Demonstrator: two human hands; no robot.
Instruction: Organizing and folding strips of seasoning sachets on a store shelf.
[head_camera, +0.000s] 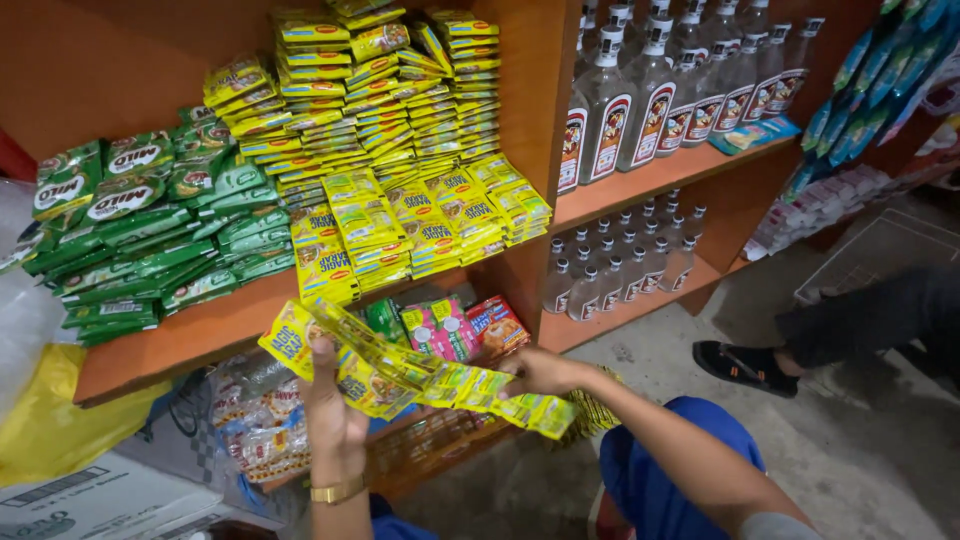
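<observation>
My left hand (332, 412), with a gold watch at the wrist, grips one end of a long strip of joined yellow sachets (420, 378). My right hand (538, 372) holds the same strip further along, and its far end hangs down to the right. The strip stretches between both hands in front of an orange wooden shelf (215, 330). On that shelf lie stacks of similar yellow sachets (400, 215) and piles of green sachets (150, 225).
Clear bottles with white caps (650, 95) fill the upper right shelf, smaller ones (620, 270) the shelf below. Pink and red packets (460, 325) sit on the low shelf. A yellow plastic bag (45, 430) and a cardboard box (95, 500) are at the left. Another person's leg and sandalled foot (745, 365) rest on the concrete floor.
</observation>
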